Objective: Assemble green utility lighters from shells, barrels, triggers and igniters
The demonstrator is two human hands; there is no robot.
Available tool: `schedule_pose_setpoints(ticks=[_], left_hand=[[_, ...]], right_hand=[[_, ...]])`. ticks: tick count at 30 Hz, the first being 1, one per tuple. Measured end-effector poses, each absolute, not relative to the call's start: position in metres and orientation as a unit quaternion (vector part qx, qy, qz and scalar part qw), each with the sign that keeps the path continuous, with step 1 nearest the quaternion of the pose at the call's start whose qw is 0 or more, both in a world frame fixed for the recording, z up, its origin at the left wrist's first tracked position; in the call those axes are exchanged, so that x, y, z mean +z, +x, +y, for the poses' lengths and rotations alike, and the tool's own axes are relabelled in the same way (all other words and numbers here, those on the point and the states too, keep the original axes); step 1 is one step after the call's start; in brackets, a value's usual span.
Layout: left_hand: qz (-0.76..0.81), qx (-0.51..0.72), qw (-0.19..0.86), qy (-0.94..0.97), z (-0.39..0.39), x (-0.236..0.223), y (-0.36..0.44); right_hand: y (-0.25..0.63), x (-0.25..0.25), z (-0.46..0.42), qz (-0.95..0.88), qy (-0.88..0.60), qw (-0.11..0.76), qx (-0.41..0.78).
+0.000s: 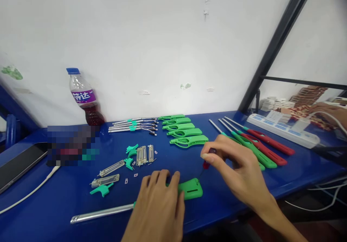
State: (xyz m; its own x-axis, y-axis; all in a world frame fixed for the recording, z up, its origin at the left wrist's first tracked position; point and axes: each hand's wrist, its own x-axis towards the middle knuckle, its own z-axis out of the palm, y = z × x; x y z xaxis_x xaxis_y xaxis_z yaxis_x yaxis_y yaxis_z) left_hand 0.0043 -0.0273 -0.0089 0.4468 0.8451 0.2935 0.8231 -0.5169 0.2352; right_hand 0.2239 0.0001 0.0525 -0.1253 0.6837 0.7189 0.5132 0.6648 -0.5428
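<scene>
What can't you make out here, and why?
All in the head view:
Middle of the silver-tubed green plastic lighter: covered by the left hand.
Tip of the thin red-handled screwdriver in the right hand: too small and faint.
Flat black rectangular device: cut off by the left edge.
Dark object beside it: masked by pixelation.
Co-worker's bare hand: cut off by the right edge.

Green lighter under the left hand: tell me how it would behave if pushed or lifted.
The lighter would probably feel stiff, since its straight metal tube looks rigid. Its broad, flat-looking handle should make it slide or swivel rather than roll. The tube's smooth, shiny surface may be slippery.
</scene>
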Motion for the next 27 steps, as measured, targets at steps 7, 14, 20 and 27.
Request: schedule_pose_setpoints(ticks=[7,14,20,27], left_hand=[[0.511,0.115,-0.013,0.852,-0.027,-0.012,-0.04],[0.499,0.117,-0.009,0.858,-0.028,-0.007,-0.036],[0.506,0.108,-0.014,0.856,-0.027,-0.007,-0.036],[0.524,0.055,0.02,0.849,-0.039,0.02,-0.044]], right_hand=[[0.222,0.049,0.0,-0.749,-0.39,0.532,0.065],[0.223,0.048,-0.008,-0.765,-0.365,0.528,0.051],[0.242,0.049,-0.015,-0.689,-0.428,0.584,0.037],[0.235,0.015,0.012,-0.75,-0.452,0.462,0.141]])
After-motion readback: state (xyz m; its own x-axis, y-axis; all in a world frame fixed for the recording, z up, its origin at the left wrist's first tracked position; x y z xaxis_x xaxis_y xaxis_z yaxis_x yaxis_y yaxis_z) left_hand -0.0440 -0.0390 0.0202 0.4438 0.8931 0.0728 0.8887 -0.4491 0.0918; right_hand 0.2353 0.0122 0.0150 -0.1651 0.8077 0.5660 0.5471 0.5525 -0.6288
